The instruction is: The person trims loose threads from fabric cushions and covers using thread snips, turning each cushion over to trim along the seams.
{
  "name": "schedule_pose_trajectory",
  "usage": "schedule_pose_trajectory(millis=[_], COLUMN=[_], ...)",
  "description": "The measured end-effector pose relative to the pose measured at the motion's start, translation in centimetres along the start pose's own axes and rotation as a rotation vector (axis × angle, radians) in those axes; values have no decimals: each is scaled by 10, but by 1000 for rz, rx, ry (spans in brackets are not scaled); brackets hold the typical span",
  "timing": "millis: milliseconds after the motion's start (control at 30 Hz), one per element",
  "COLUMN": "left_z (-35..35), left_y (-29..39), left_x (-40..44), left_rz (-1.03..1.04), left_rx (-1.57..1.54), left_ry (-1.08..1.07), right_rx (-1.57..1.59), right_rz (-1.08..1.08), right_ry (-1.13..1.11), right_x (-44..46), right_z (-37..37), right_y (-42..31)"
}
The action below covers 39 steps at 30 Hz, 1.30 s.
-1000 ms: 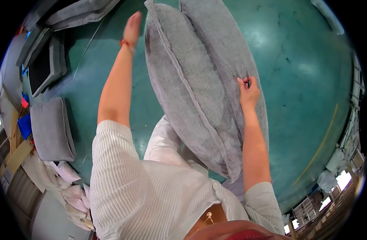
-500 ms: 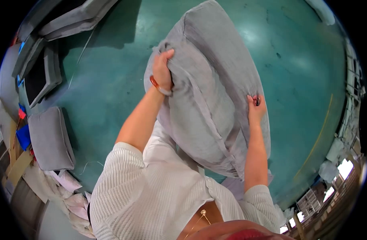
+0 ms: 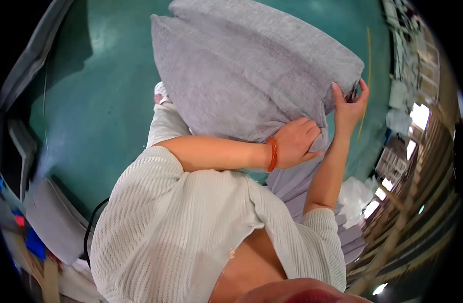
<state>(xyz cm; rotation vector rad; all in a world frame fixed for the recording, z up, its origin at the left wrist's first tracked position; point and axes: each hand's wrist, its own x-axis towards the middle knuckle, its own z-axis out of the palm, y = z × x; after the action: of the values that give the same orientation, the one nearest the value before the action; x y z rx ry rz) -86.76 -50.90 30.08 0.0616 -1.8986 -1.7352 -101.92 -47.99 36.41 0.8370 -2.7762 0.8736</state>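
Note:
A large grey fabric cushion [image 3: 241, 70] fills the upper middle of the view, tilted in front of my body, its cover wrinkled near the lower right corner. My left hand [image 3: 296, 142] reaches across my body and grips bunched cover fabric at that corner. At the cushion's right end is my right hand [image 3: 349, 108], thumb and fingers curled round a small dark tool [image 3: 351, 95] and touching the cover's edge. The kind of tool is mostly hidden by the fingers. Loose grey fabric [image 3: 294, 184] hangs below my hands.
Another grey cushion [image 3: 57, 219] lies on the green floor [image 3: 115, 65] at lower left, near a blue item [image 3: 34, 245]. Grey padded pieces [image 3: 27, 65] stand along the left edge. Clear plastic [image 3: 355, 199] and racks [image 3: 393, 164] are at right.
The cushion has turned, its broad face now showing. My left hand has moved from its upper left side to the lower right corner. My right hand has shifted up and right with the dark tool.

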Motion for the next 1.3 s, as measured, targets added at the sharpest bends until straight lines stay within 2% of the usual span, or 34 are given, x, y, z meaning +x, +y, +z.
schedule_pose_trajectory(millis=[100, 167, 233, 300, 367, 400, 433, 500, 567, 633, 733, 900, 967, 1000, 1033, 1067, 1100, 1133, 1200, 1233, 1300], left_z=[54, 95, 131, 132, 132, 128, 126, 110, 79, 44, 11, 25, 46, 58, 69, 83, 99, 118, 156, 174, 198], left_y=[7, 15, 19, 26, 27, 30, 26, -2, -45, -91, -123, -123, -117, -118, -113, -107, -101, -97, -93, -77, -61], left_x=[-24, -44, -67, -83, -78, -74, -75, -72, -79, -96, -119, -138, -146, -145, -144, -144, -142, -144, -157, -172, -185], left_rz=[63, 85, 114, 103, 66, 100, 99, 129, 83, -51, -24, -6, 42, 50, 62, 105, 161, 193, 286, 269, 321], left_rx=[15, 5, -40, -45, -201, -128, -84, 267, 531, 862, 1006, 943, 924, 919, 900, 861, 821, 788, 704, 662, 874], left_ry=[-141, -238, -379, -471, -598, -456, -457, -213, -101, -177, -276, -478, -485, -526, -541, -583, -618, -629, -867, -867, -1062], right_rx=[-18, 103, 130, 161, 187, 230, 272, 350, 375, 422, 532, 526, 338, 205, 190, 16, -159, -327, -216, -223, -288], right_rz=[90, 44, 89, 148, 205, 303, 404, 455, 358, 552, 677, 769, 985, 1064, 1076, 996, 908, 939, 754, 690, 539], right_ry=[36, 90, 136, 164, 207, 188, 163, 212, 353, 410, 431, 520, 595, 526, 546, 620, 698, 718, 692, 604, 473], right_x=[-35, -66, -98, -138, -162, -176, -193, -220, -239, -259, -304, -358, -380, -399, -423, -449, -451, -451, -455, -427, -362], right_z=[-39, -73, -108, -129, -153, -166, -182, -200, -203, -218, -243, -253, -262, -273, -277, -280, -277, -271, -247, -219, -161], right_y=[73, 115, 145, 166, 204, 221, 237, 266, 296, 293, 332, 376, 389, 411, 425, 432, 404, 373, 363, 316, 223])
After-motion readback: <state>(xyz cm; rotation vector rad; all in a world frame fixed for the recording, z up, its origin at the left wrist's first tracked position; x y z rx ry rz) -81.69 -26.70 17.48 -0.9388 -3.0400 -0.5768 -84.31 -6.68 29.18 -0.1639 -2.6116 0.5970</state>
